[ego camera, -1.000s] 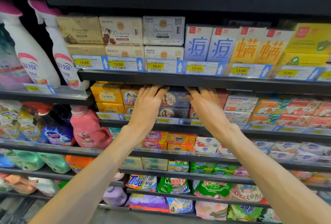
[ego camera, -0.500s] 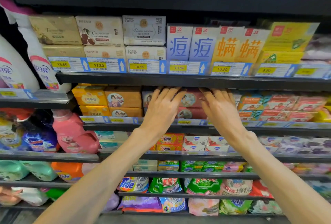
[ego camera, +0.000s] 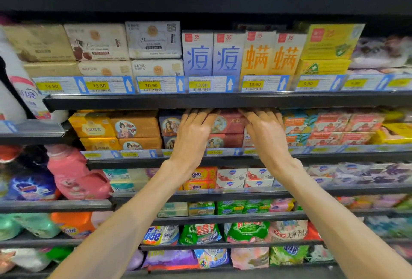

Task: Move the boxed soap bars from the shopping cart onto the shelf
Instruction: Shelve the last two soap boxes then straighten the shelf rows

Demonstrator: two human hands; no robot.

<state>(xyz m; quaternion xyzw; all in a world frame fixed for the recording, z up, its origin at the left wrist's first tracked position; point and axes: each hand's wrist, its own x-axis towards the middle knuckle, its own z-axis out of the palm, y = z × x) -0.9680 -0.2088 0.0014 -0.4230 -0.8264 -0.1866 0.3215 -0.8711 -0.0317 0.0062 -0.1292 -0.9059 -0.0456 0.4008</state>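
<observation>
Both my hands reach into the second shelf [ego camera: 200, 161] of a shop rack. My left hand [ego camera: 191, 136] lies with straight fingers against the front of stacked boxed soap bars, between the dark blue boxes [ego camera: 169, 125] and the dark red boxes [ego camera: 229, 122]. My right hand [ego camera: 266, 136] lies flat with spread fingers on the right side of the red stack. The fingertips of both hands are hidden under the shelf above [ego camera: 223, 100]. The shopping cart is out of view.
Orange soap boxes [ego camera: 136, 125] and yellow ones [ego camera: 91, 124] stand left of my hands, goat soap boxes [ego camera: 330, 122] to the right. Above are upright blue and orange boxes [ego camera: 243, 54]. Below are more soap, laundry bags and detergent bottles [ego camera: 73, 173].
The view has shifted to the right and both hands have moved from the blue boxes over to the red stack, staying flat against the box fronts.
</observation>
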